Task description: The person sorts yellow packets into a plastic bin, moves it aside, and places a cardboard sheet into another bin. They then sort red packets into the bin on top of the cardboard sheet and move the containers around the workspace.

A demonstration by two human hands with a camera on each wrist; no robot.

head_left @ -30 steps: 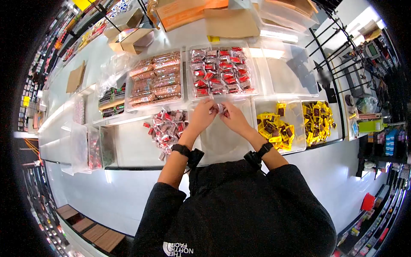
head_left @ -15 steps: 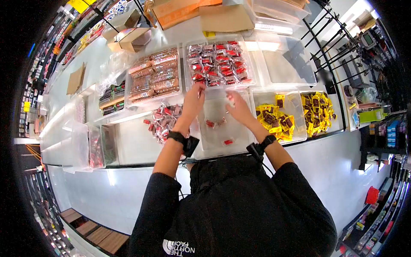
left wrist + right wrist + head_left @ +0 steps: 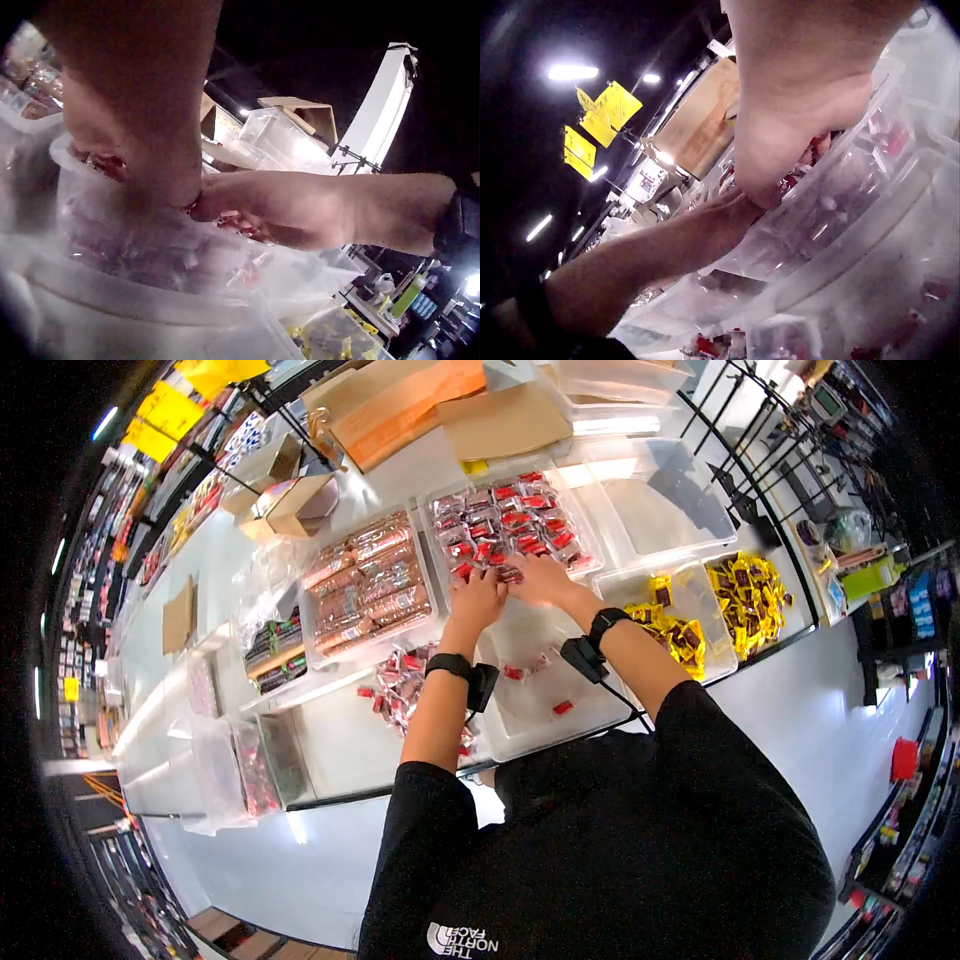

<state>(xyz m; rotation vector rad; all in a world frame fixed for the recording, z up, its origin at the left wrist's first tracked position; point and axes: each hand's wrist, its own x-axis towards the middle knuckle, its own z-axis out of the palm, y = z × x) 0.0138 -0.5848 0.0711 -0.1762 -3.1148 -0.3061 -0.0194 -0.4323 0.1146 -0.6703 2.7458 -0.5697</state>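
Observation:
A clear bin [image 3: 597, 566] holds rows of candies [image 3: 515, 515] in red and clear wrappers. At its near edge, my left hand [image 3: 478, 598] bends its fingers down onto the front row. Beside it my right hand [image 3: 541, 578] reaches in from the right and pinches a wrapped candy [image 3: 511, 574] close to the left fingertips. Both wrist views show the hands meeting over the bin's rim, the fingertips mostly hidden; I cannot tell whether the left fingers grip a candy. Below, another clear bin [image 3: 525, 718] contains a few loose red candies [image 3: 563, 708].
A heap of red-wrapped candies [image 3: 400, 685] lies left of the lower bin, below a bin of brown packaged rolls [image 3: 370, 585]. Yellow-wrapped sweets [image 3: 748, 600] are at the right. An open clear container [image 3: 655, 500] and flattened cardboard [image 3: 505, 422] stand farther back.
Both hands were together over the lower bin, then drew apart, the right one spread. Now they have come together at the upper bin's near edge. The head view has tilted.

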